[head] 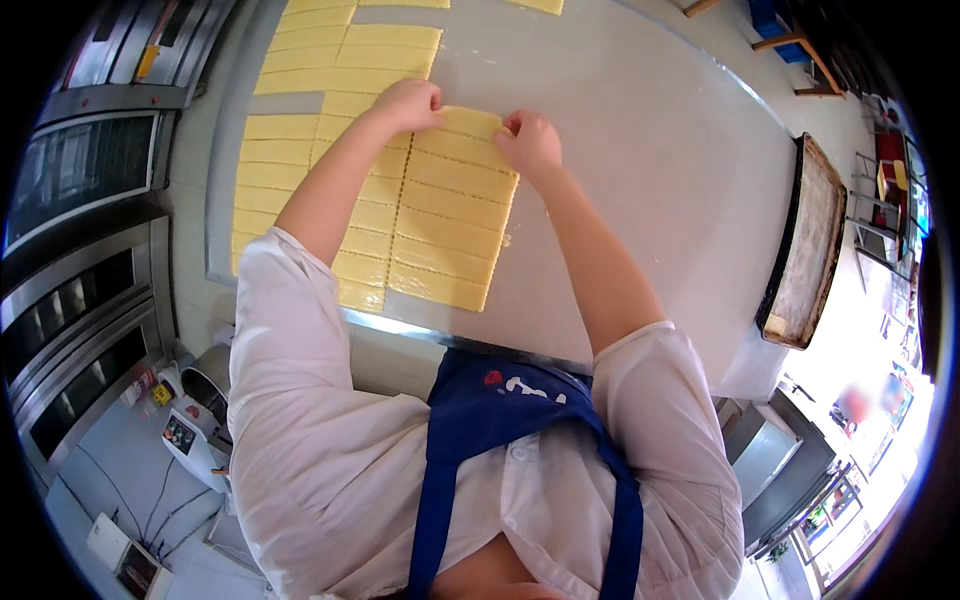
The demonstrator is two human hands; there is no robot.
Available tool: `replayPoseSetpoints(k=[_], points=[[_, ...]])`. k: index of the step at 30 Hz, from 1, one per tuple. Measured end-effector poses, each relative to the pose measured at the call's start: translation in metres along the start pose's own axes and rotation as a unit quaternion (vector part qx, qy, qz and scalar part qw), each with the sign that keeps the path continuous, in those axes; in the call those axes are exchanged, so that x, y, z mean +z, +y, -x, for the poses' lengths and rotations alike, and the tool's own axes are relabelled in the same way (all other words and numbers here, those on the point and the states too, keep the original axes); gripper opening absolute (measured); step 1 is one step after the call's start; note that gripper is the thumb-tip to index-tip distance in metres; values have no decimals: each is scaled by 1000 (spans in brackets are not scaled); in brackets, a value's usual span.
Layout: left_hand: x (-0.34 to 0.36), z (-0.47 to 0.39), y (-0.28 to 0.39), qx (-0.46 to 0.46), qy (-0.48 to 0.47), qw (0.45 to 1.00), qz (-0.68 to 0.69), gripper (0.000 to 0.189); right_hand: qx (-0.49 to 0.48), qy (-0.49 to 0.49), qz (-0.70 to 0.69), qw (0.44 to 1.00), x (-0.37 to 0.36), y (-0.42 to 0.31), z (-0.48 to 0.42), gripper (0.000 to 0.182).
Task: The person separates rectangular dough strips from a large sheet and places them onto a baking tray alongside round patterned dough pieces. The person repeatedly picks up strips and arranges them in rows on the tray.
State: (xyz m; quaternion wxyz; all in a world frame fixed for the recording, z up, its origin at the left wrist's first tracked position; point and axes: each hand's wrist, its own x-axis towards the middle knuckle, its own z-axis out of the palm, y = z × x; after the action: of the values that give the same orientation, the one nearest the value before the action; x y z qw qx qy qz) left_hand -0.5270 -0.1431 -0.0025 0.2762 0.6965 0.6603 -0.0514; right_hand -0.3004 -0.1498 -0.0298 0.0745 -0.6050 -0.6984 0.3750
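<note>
Between my two hands lies the far strip of yellow dough [471,122] of the right-hand column. Thumb and fingers of my left hand [409,105] pinch its left end. At its right end, my right hand [532,142] pinches the other corner. More dough strips with wavy cut edges [450,214] continue toward me below it, closely side by side. To the left, further columns of dough strips [274,176] lie flat, partly hidden by my left forearm. A bare gap separates two groups in the leftmost column. Small dough scraps [506,240] lie beside the right column.
The smooth worktable [637,165] carries the dough, and its metal front edge [405,326] runs before my apron. A dark-rimmed baking tray [806,247] sits at the table's right edge. Steel ovens with glass doors [82,180] stand to the left. More dough [536,4] shows at the far edge.
</note>
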Motion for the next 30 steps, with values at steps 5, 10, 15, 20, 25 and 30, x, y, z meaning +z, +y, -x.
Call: replayPoseSetpoints(k=[5,10,15,20,25,30], points=[[6,8,13,1,-8,982,187,26,17,-20,-280,960,7,-7,11,29],[8,-9,1,-123,-48,875,467,36,178,-83,-678,708,-3,-13,-10,40],[-11,-3,-2,-131,-92,794,586,35,160,-168,-697,679,-31,-22,-14,56],[13,18,16,-137,-119,676,715,43,122,-242,-685,676,-67,10,15,64],[67,20,99,-98,-268,559,778,48,157,-211,-661,702,-115,81,77,65],[119,26,183,-112,-332,513,784,46,122,-204,-662,711,-133,198,128,65]])
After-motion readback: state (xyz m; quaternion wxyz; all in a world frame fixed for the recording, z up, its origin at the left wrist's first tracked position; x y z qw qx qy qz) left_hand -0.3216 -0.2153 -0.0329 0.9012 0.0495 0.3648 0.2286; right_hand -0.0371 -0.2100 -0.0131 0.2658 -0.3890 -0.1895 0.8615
